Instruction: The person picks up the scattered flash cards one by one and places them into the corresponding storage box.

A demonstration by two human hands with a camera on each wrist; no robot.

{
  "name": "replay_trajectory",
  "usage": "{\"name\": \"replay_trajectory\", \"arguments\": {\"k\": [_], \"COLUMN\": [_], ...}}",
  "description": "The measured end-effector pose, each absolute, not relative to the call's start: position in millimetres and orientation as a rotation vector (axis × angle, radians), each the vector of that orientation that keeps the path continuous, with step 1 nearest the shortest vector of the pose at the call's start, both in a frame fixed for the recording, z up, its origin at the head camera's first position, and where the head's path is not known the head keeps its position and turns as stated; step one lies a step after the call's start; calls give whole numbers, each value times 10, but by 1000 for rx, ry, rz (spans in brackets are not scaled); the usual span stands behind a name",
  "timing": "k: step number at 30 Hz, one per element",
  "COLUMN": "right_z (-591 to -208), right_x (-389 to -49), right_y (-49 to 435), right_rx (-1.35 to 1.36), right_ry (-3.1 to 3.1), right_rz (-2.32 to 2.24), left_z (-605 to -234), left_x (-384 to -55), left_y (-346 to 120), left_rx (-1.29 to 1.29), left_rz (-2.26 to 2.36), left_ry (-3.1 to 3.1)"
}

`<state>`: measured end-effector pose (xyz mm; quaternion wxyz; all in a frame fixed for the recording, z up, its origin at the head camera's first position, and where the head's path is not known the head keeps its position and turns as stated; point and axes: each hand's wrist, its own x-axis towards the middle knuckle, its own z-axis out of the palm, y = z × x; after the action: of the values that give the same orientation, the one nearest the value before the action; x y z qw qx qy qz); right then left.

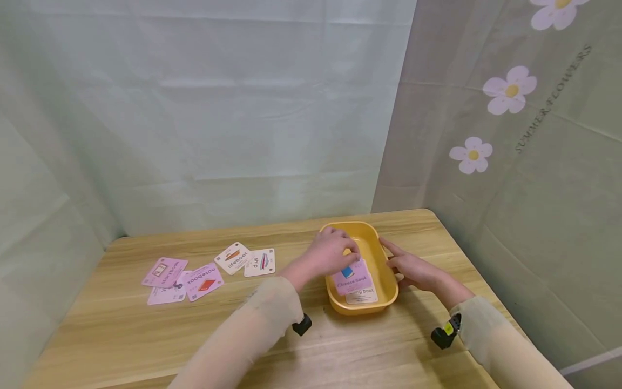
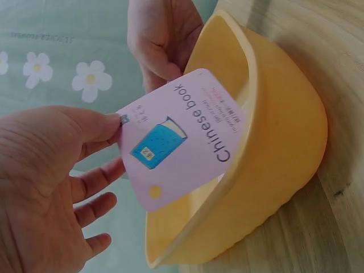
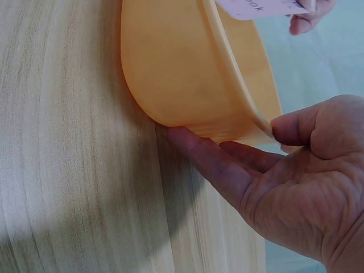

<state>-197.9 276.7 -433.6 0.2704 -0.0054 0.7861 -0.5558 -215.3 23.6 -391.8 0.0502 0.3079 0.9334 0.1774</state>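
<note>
My left hand (image 1: 335, 253) pinches a pink "Chinese book" picture card (image 2: 182, 136) by its edge between thumb and forefinger; the other fingers are spread. The card leans down into a yellow plastic bin (image 2: 284, 125), its lower end behind the rim in the left wrist view. Inside the bin, a pale card ending in "boat" (image 1: 365, 296) lies partly covered by the pink one. At the bin's right side is my right hand (image 3: 307, 182), thumb at the rim and fingers against the outer wall near its base.
Left on the wooden table (image 1: 146, 335) lie a pink "notebook" card (image 1: 206, 283), an upside-down pink card (image 1: 165, 272) and another card (image 1: 166, 296) partly under it. Nearer the bin, a "lifeboat" card (image 1: 234, 258) overlaps a "ship" card (image 1: 262, 263). Fabric curtains (image 1: 233, 135) stand behind.
</note>
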Motion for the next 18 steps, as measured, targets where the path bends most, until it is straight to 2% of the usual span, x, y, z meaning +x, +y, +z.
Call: {"name": "replay_trajectory", "arguments": {"k": [18], "right_z": [-4333], "right_x": [-1971], "right_y": [2764], "right_rx": [-24], "right_ry": [2116], "right_rz": [-1495], "left_z": [-3979], "left_x": [-2182], "left_y": [367], "left_rx": [1079], "left_rz": [245], "left_ry": [2779]}}
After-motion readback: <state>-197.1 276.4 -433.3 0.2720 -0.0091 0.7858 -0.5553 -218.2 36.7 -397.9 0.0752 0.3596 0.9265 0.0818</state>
